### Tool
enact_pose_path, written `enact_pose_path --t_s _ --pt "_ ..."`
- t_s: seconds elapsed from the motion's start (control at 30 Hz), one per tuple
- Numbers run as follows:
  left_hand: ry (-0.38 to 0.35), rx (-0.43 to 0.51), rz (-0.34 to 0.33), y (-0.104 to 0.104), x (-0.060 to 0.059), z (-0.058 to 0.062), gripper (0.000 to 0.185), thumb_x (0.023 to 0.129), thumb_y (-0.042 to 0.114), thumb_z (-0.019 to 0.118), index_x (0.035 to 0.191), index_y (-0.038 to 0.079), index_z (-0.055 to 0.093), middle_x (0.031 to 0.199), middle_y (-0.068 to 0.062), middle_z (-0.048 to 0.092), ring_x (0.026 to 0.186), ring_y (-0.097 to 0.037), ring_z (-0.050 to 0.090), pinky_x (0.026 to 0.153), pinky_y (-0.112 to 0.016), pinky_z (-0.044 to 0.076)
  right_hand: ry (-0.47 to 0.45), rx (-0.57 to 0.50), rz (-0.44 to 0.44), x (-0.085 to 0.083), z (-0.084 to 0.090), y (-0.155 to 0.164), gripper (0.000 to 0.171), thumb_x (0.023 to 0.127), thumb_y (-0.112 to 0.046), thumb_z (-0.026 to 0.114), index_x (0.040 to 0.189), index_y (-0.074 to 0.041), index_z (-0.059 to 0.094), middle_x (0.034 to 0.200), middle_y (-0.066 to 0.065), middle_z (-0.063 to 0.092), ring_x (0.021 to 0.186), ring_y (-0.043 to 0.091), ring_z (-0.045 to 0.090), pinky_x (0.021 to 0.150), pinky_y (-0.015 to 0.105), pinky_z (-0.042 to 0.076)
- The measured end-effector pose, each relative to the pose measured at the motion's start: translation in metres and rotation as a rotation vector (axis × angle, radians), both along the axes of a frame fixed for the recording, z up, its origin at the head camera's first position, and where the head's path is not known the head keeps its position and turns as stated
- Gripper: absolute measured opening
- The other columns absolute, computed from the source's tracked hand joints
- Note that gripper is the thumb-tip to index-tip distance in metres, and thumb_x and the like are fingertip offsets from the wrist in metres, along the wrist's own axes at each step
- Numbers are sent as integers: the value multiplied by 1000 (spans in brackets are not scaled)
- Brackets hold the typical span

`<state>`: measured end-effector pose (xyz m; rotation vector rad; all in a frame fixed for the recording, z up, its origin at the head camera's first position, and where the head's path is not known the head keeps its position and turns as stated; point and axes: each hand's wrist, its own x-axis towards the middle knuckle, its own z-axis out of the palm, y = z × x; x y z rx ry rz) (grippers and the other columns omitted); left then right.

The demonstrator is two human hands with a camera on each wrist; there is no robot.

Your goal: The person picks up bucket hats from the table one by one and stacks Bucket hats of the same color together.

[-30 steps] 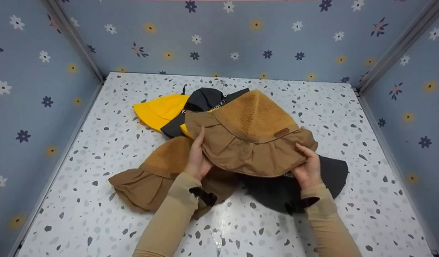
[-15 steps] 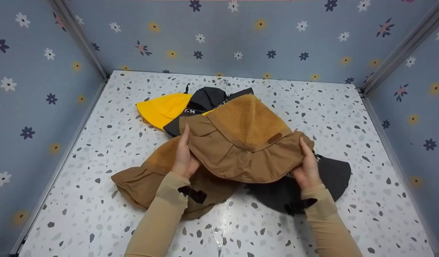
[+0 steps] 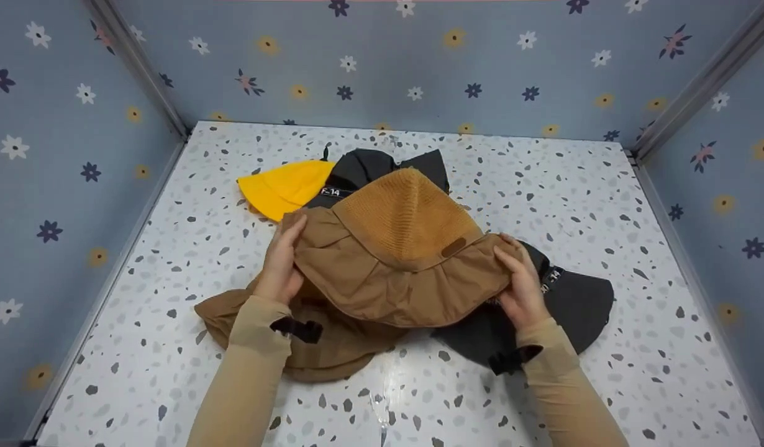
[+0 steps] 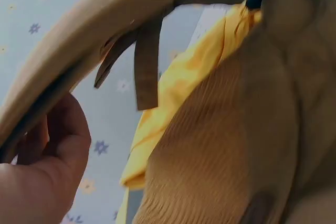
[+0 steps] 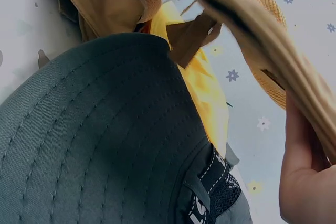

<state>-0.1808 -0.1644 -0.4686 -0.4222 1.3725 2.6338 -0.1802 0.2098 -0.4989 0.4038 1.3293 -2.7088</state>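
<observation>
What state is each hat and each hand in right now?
Held brown hat: lifted, brim gripped at both ends.
Left hand: grips brim.
Right hand: grips brim.
Second brown hat: lying flat underneath.
Dark grey hat: lying flat.
Yellow hat: lying, partly covered.

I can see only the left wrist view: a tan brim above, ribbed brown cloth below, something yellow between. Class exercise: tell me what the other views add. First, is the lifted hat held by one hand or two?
Observer: Two. The left hand grips one end of the held brown hat's brim, the right hand the other.
Operator: What is the ribbed cloth under me?
Observer: The crown of a second brown hat, lying on the speckled table.
Operator: Any hats besides brown and yellow?
Observer: Yes, a dark grey hat lies under the right hand, with a lettered band.
Operator: And the yellow one?
Observer: The yellow hat lies at the back, beside another dark hat.
</observation>
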Motion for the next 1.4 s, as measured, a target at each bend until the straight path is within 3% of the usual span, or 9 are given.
enact_pose_path --t_s 0.13,0.37,0.5,0.6,0.7,0.93,1.1,1.27,1.4 --pt "-7 -199 16 -19 0 4 29 102 30 55 129 19 49 122 3 55 107 -10 56 91 -21 50 9 61 41 -1 0 -8 27 100 1 51 124 -13 51 110 0 65 89 12 66 76 23 56" --pt "-57 -402 3 -52 6 12 22 91 31 73 94 14 59 85 8 62 75 -7 60 69 -20 54 -7 146 154 1 -4 -20 27 98 -1 55 123 -11 55 104 -1 69 85 13 68 72 25 56" --pt "-65 -445 -11 -70 10 15 22 86 25 78 90 13 60 84 8 64 72 -6 61 65 -19 53 8 149 208 2 -6 -29 27 97 1 55 120 -10 63 103 2 70 87 15 68 74 26 56" --pt "-63 -479 -97 -85 13 17 22 87 22 78 101 13 63 85 8 68 74 -7 65 67 -20 56 4 146 248 2 -6 -36 28 97 2 55 119 -12 67 103 3 71 87 15 69 74 26 57" --pt "-86 -571 -217 -99 15 20 28 88 26 77 112 14 67 89 9 71 79 -8 67 73 -22 57 -2 151 294 3 -8 -42 31 97 1 56 124 -10 65 106 3 71 90 15 69 76 26 57" --pt "-179 -899 -421 -118 20 16 24 90 39 72 93 15 69 77 12 63 68 -4 58 64 -22 51 -7 138 396 7 -16 -58 52 97 2 56 147 3 42 127 6 63 99 16 67 83 26 57" --pt "-186 -1020 -485 -126 20 8 30 95 37 65 100 8 62 83 8 57 72 -4 52 65 -22 47 -26 156 431 10 -24 -67 48 97 1 56 145 2 46 130 3 61 101 15 67 86 26 56" --pt "-178 -1199 -532 -134 23 7 44 95 42 63 106 0 62 98 -3 58 83 -11 51 69 -24 45 -10 185 475 11 -31 -72 49 99 -2 55 146 3 42 116 0 70 98 14 68 85 27 57" --pt "-186 -1252 -545 -140 26 4 53 92 49 65 105 -2 63 98 -8 60 83 -15 52 69 -25 45 -17 227 500 12 -34 -75 34 99 -6 58 132 -3 59 105 -1 73 90 14 69 79 28 58"
